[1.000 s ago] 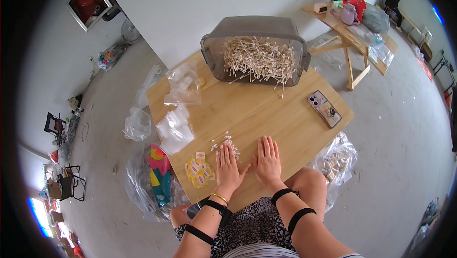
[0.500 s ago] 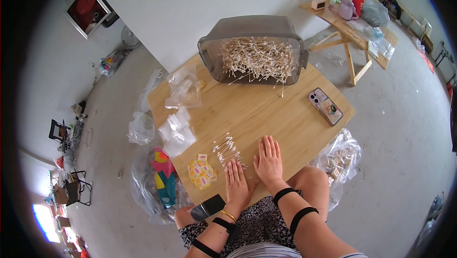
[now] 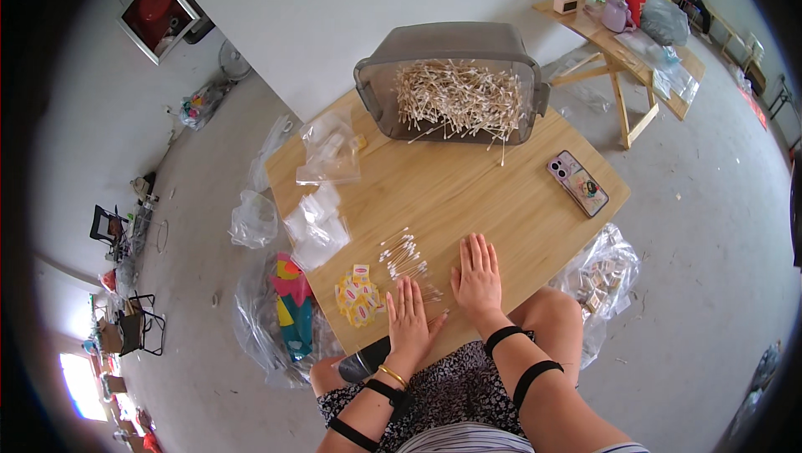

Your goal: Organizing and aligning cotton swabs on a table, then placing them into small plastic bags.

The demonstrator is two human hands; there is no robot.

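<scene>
My left hand point(image 3: 408, 323) lies flat near the table's front edge, fingers stretched out and holding nothing. Its fingertips are beside a loose row of cotton swabs point(image 3: 401, 254), and a few more swabs lie just right of its fingers. To its left is a heap of small yellow-and-white printed labels point(image 3: 359, 298). My right hand point(image 3: 478, 282) also rests palm down on the wooden table point(image 3: 451, 198), fingers extended, with nothing in it. At the back, a grey plastic bin point(image 3: 455, 40) lies on its side, its opening toward me, with a big pile of cotton swabs point(image 3: 459, 94) inside.
Clear plastic bags point(image 3: 317, 223) lie along the table's left side. A phone point(image 3: 578, 183) in a patterned case lies at the right. Bulging plastic bags point(image 3: 597, 273) stand on the floor beside the table. Another wooden table point(image 3: 601, 35) holds bags at the far right, with a person behind.
My left hand's fingers and thumb have spread a little, and more swabs show beside it. My right hand stays flat on the table. The whole view has shifted slightly.
</scene>
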